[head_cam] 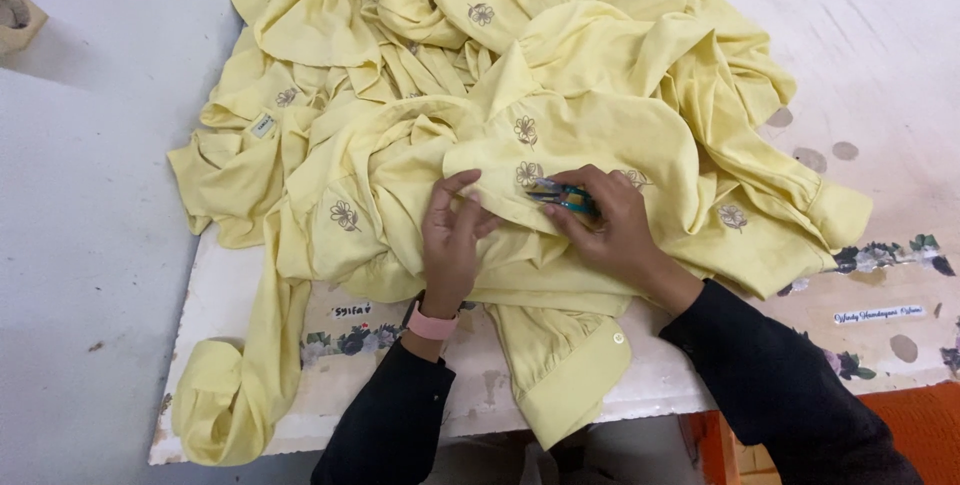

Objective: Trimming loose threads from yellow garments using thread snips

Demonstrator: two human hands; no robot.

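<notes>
Right hand (612, 227) gripping half-hidden snips (560, 196), left hand (450, 240) pressing yellow garment (590, 135)

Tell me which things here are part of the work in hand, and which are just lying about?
In use:
left hand, pressing the yellow cloth
right hand, holding snips at an embroidered flower

Lying about:
floral tape along the table edge
pink wristband
orange stool

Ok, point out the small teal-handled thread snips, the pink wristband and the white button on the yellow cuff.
Small teal-handled thread snips (563, 197), head view, on the teal handle showing under the right hand's fingers.
Pink wristband (432, 326), head view, on the band's middle at the left wrist.
White button (619, 338), head view, on the button's face.
</notes>
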